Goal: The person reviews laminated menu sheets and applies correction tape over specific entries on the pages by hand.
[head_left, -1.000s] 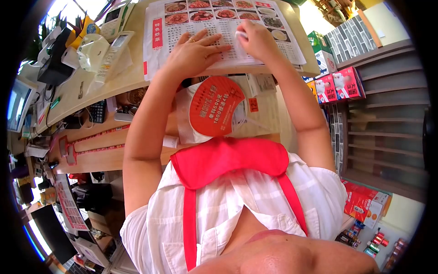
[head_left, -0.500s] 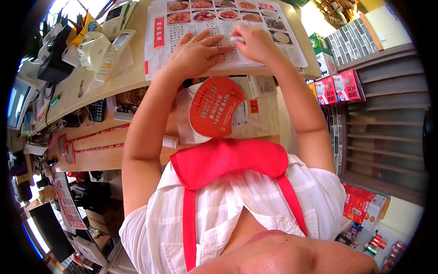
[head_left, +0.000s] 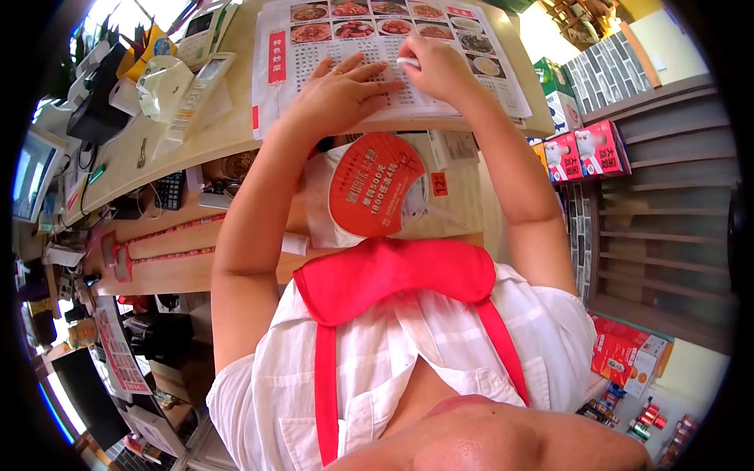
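A printed menu sheet [head_left: 275,94] with rows of dish photos and columns of text lies on the counter. My left hand [head_left: 336,96] rests flat on it, fingers spread, a ring on one finger. Just to the right, my right hand [head_left: 440,71] is closed around a small white object [head_left: 408,62] held against the sheet. Only the end of that object pokes out of the fingers, so I cannot make out its kind. Both hands are over the lower half of the menu, close together but apart.
On the counter's left stand a cordless phone [head_left: 198,98], a white plastic-wrapped item [head_left: 163,88] and a pen holder [head_left: 145,51]. A red round fan [head_left: 377,184] lies on a shelf below the counter edge. Red boxes [head_left: 585,151] are stacked at right.
My right hand has shifted very slightly, and more of the white object shows now. My left hand stays flat in place. The whole view has drifted a little.
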